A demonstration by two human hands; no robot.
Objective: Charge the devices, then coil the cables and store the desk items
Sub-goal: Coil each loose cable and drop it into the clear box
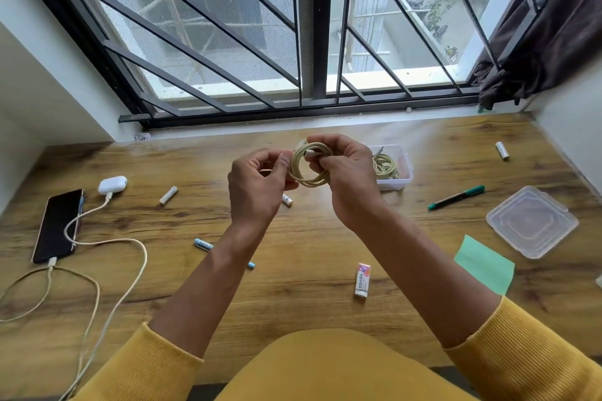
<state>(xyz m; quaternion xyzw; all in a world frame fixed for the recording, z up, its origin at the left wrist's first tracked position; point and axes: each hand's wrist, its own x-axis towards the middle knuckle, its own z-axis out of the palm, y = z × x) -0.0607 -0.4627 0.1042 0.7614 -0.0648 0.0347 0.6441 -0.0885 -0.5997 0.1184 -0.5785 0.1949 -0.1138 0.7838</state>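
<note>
Reading what's legible first: the only clear writing is "camlin" on the small white eraser with the pink-orange sleeve (362, 280), lying on the wood-grain worktop (309, 238) near your right forearm. The light blue pen (203, 244) has print on it but it's too blurry to make out.

You've got both hands raised above the middle of the worktop, wrists bent toward each other. Your right hand (342, 172) is curled around the pale yellow-green braided cable coil (308, 169), fingers through the loop with the white plug end under your thumb. Your left hand (257, 182) pinches the coil's left edge between thumb and fingertips.

Just behind your right hand sits the clear plastic box (404, 169) with another coiled cable inside. The black phone (58, 225) and white earbud case (112, 184) sit far left, each with a cable plugged in.
</note>
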